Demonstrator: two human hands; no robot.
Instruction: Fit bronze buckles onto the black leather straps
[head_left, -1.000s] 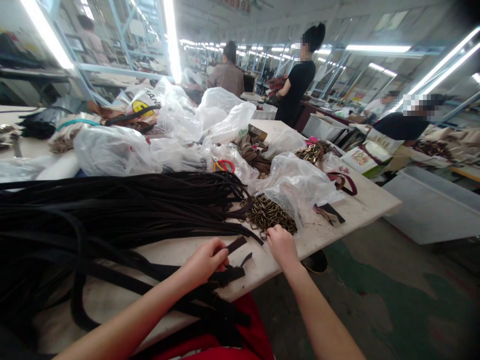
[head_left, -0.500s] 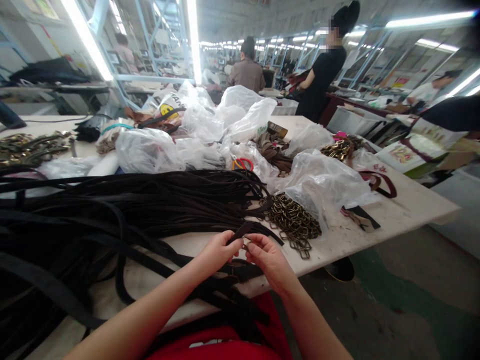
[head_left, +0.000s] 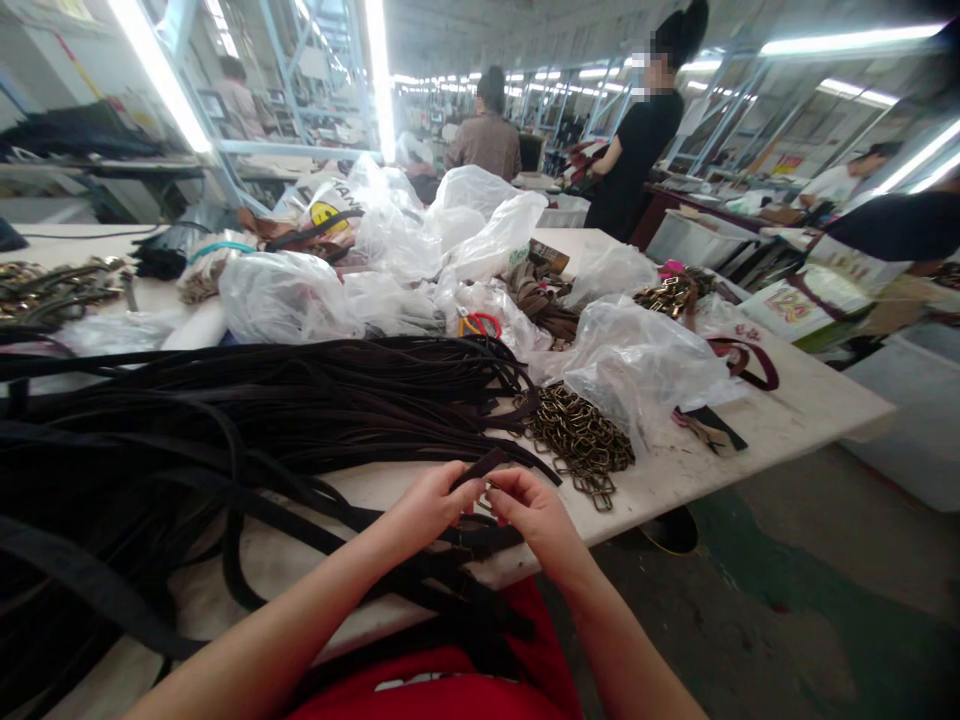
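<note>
My left hand is closed on a black strap, whose end sticks up past the thumb. Close beside it, my right hand pinches a small metal buckle, partly covered by the fingers. Strap and buckle meet between both sets of fingertips; whether the strap runs through the buckle I cannot tell. Long black straps lie in a thick bundle to the left and behind my hands. To the right is a heap of bronze-coloured metal buckles.
Crumpled clear plastic bags cover the table's middle, near red-and-orange-handled scissors. Gold-coloured metal pieces lie at far left. A dark strap piece is near the right edge of the table. Several people work beyond.
The whole view has shifted slightly. My hands stay together at the same spot over the table edge, and the buckle between the fingertips shows a little more clearly.
</note>
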